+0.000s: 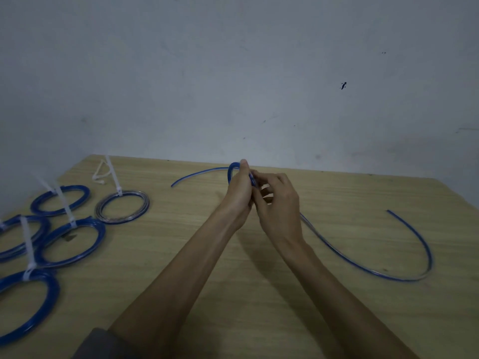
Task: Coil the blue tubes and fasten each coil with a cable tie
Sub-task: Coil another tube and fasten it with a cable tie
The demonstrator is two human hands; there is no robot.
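— Tube (404, 277) first, head view: where does it sit?

— Mostly loose on the worktop (259, 294). One end trails off to the left behind the hands, a small first loop stands up between them, and the long tail sweeps out to the right in a wide arc, lying flat.

— And the grip on each side?

— Left hand (239, 193) has its fingers curled round the loop, thumb up against the bend. Right hand (276, 200) pinches the tube just beside it, fingers bent in close. Both are holding tube, nothing else.

— What could go wrong from here?

— I'd judge the tube springy, so a slack pinch could let that first loop pop open. The loop also looks tighter than the tied coils (70, 242) on the left; forced that small, the tube might kink.

— The tail?

— It's long and well apart from the hands. Pulled in fast, it could whip round or slide off the right edge.

— Ties?

— Spare ties (99, 174) lie at the far left, by the wall (233, 73). Reaching there means one hand alone holds the coil, and it may unwind.
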